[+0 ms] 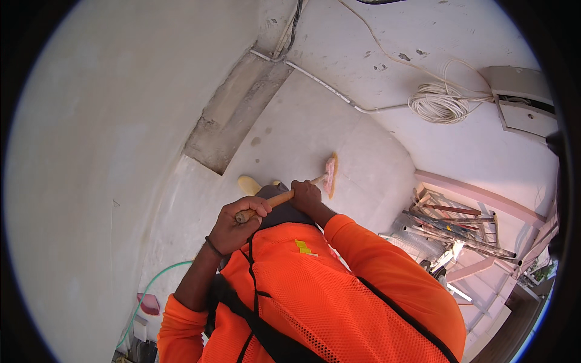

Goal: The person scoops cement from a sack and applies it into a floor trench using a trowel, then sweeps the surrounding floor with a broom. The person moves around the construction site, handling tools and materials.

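Note:
A push broom runs across in front of me, its wooden handle tilted down to a pink broom head with tan bristles on the pale floor. My left hand is wrapped round the handle close to its top end. Lower on the handle, my right hand grips it, nearer the broom head. Both arms wear orange sleeves, and a dark band circles the left wrist. Beneath the handle, a light yellow boot shows, the rest of the legs partly hidden.
A recessed rough strip lies ahead to the left. Coiled white cable and a grey box are at the far right. Metal poles and boards are piled on the right. A green hose curves at the lower left.

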A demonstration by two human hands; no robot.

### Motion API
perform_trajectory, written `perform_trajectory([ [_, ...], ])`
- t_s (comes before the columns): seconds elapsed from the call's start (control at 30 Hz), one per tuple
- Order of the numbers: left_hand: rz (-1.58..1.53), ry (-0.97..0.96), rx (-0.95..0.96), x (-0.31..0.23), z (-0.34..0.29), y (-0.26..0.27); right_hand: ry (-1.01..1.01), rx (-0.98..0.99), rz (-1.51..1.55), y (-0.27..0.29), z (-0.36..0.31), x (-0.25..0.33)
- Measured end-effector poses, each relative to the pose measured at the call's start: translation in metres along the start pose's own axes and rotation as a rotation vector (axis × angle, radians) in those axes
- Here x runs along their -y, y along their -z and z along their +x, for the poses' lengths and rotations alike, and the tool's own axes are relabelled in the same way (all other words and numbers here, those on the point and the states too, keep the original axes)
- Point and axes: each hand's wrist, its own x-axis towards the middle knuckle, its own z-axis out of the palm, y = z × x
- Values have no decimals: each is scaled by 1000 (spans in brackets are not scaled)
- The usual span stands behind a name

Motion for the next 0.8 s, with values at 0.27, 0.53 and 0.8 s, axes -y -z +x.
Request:
perform_trajectory([
  [0.27, 468, -125, -278, -111, -62, 38, 401, -42, 162, 4, 80, 182],
  [0.53, 464, -311, -203, -134, -43, 6, 450, -132, -47, 114, 65, 123],
  [0.8, -159, -153, -292, -41, 136, -13, 256, -28, -229, 145, 199, -12],
])
